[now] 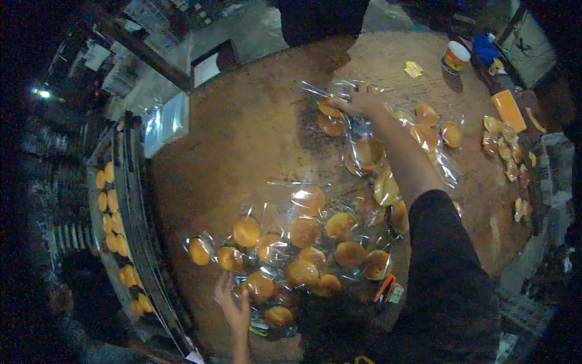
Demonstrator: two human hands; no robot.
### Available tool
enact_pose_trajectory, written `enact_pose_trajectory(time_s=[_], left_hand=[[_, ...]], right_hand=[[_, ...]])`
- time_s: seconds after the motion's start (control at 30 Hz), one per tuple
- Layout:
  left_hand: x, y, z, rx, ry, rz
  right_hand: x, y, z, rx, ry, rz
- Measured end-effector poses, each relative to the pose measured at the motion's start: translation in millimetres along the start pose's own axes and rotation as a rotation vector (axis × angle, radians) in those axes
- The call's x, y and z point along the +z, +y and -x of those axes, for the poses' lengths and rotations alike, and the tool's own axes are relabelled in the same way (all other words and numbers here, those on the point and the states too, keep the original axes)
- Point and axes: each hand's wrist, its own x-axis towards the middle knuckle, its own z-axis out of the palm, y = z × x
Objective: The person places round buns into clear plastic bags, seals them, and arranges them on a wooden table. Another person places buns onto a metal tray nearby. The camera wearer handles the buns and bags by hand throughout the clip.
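Across the wooden table, my right hand reaches far forward with thumb and fingers apart over clear plastic. It touches or hovers just above bagged buns; contact is hard to tell in the dim light. My left hand is at the near left, fingers apart and holding nothing. Its fingertips are close to a bagged bun and another round golden bun. Several more buns in clear bags lie spread between my hands, and others lie beyond my right forearm.
A stack of clear bags lies at the table's left edge, beside racked trays of buns. Near my right sleeve is an orange cutter-like tool. A tub and smaller bagged pieces are at the far right.
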Motion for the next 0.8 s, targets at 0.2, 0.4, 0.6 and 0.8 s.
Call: enact_pose_trajectory(time_s=[0.2, 0.4, 0.6, 0.8], left_hand=[[12, 27, 41, -0.160, 0.127, 0.166], [19, 78, 51, -0.065, 0.148, 0.175], [-11, 124, 88, -0.141, 0.018, 0.312], [-25, 137, 150, -0.041, -0.050, 0.242]], right_hand=[[17, -4, 42, -0.008, -0.118, 0.024], [32, -22, 146, -0.261, -0.226, -0.019], [49, -29, 226, -0.365, -0.117, -0.194], [-12, -6, 262, -0.505, 0.018, -0.373]])
